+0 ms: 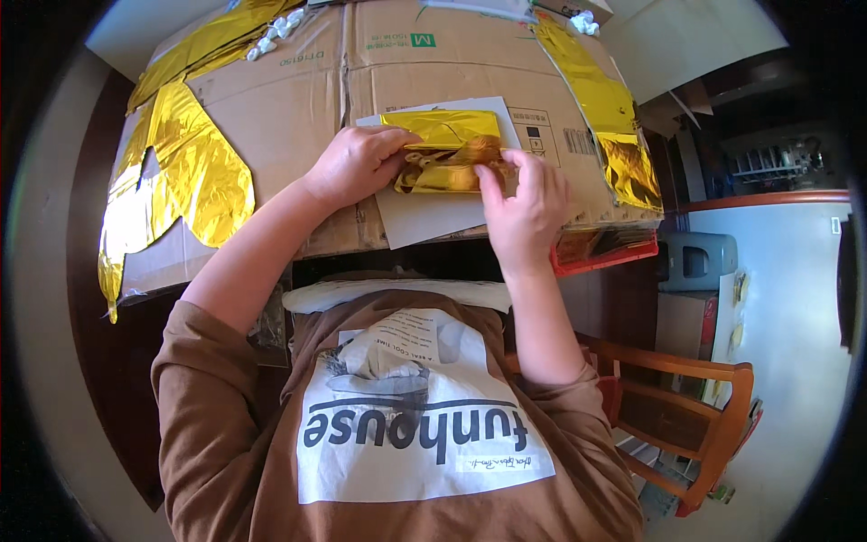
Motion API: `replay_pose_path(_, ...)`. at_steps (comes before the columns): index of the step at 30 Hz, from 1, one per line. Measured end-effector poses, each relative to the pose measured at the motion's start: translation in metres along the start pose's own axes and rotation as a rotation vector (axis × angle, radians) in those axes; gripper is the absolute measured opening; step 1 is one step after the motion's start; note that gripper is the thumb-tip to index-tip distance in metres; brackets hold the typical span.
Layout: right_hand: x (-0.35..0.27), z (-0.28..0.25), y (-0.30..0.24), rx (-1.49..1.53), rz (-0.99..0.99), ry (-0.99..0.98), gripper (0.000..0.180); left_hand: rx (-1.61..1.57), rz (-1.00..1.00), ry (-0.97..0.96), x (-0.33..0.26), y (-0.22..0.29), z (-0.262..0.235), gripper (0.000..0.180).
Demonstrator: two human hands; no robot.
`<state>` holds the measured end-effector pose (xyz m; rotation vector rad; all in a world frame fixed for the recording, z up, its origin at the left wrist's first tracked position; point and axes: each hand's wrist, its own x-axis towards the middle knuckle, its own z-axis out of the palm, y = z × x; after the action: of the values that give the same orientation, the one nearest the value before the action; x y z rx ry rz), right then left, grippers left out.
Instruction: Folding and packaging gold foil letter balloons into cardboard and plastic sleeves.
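A folded piece of shiny gold foil (441, 179) lies over a white sheet (429, 219) on the cardboard-covered table. My left hand (359, 161) is closed at the foil's left edge, its fingertips pressed on the folds. On the other side, my right hand (531, 200) pinches the foil's right edge between thumb and forefinger, with the remaining fingers curled. Between the hands, the near part of the foil is crumpled and bunched, while its far part lies flatter. My palms hide some of both edges.
Flat gold foil with rounded lobes (203, 172) hangs over the table's left edge; a gold strip (601, 108) lies along the right. White crumpled bits (275, 34) sit at the back. A red crate (607, 257) and wooden chair (677, 406) stand at the right.
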<state>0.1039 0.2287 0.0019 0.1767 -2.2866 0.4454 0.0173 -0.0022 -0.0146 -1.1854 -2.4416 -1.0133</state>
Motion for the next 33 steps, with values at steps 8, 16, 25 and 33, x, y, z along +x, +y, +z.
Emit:
replay_pose_path(8,-0.014,0.017,-0.014,-0.034,-0.238,0.005,0.027,-0.06,-0.022,0.001,0.0,0.0,0.002,0.023)
replay_pose_path(16,-0.016,0.014,-0.019,0.058,-0.175,-0.08,0.023,-0.038,0.009,0.026,-0.001,-0.004,0.005,0.023)
replay_pose_path(25,-0.016,0.022,-0.026,0.042,-0.205,-0.233,0.033,-0.056,-0.02,0.019,0.0,-0.002,0.004,0.023)
replay_pose_path(33,-0.013,0.018,-0.029,0.001,-0.184,-0.448,0.036,-0.173,-0.159,0.035,0.005,0.004,-0.001,0.02)
